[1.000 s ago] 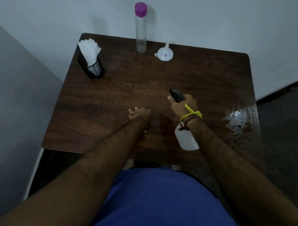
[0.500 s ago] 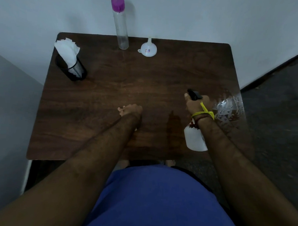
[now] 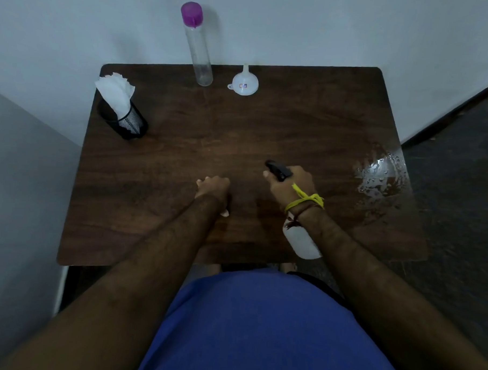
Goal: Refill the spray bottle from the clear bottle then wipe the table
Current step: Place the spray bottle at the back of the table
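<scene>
R hand [image 3: 291, 187] grips the spray bottle [image 3: 302, 242] by its neck, fingers curled round under the black spray head [image 3: 278, 169]; nozzle pokes out fwd past the knuckles, white body hangs back under the wrist toward the person, over the near edge of the worktop [image 3: 239, 134]. Bottle tilted, nozzle aimed at mid-worktop. Yellow thread [image 3: 306, 198] tied round R wrist.

L hand [image 3: 213, 187] sits just left of the R one, apart from the bottle, fingers curled in a loose fist; a bit of something white [image 3: 225, 212] shows below it, prob. a tissue, but too hidden to be sure.

Clear bottle [image 3: 198, 47] w/ purple cap [image 3: 191, 13] stands upright at the far edge by the wall, well apart from both hands. White funnel [image 3: 245, 82] just to its right, spout up. Black mesh cup [image 3: 125, 121] w/ white tissues [image 3: 115, 91] at far-left corner. Wet patch w/ droplets [image 3: 380, 176] at the right edge of the worktop.
</scene>
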